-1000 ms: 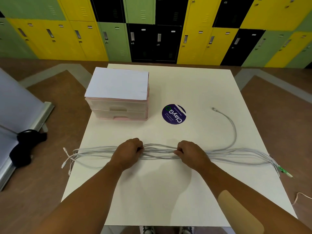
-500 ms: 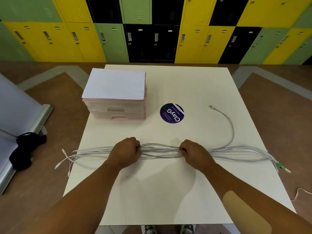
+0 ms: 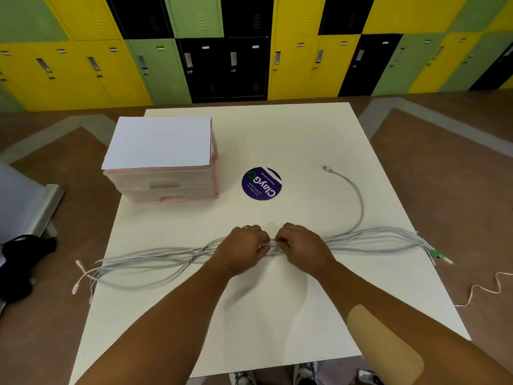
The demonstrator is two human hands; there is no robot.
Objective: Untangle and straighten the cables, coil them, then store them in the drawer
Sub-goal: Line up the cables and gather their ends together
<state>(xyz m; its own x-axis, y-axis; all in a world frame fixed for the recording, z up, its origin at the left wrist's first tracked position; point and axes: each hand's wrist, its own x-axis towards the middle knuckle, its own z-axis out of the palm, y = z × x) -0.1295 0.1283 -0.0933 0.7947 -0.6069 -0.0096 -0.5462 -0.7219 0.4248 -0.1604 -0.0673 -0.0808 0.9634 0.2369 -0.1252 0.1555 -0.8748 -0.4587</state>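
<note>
One bundle of long grey cables (image 3: 374, 240) is laid across the white worktop (image 3: 277, 315), in front of the pink plastic drawer unit (image 3: 166, 184). Its middle is gripped by the left hand (image 3: 244, 250) and right hand (image 3: 302, 247), close together.

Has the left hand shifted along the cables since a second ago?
Yes. The left hand slid rightward along the gray cables, from below the drawer unit to below the round sticker.

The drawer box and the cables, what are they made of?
The drawer box looks like cloudy, half-clear plastic with pink trim; its fronts are smooth and matte. The cables look coated in pale grey, soft plastic or rubber, because they bend in loose loops without kinking.
</note>
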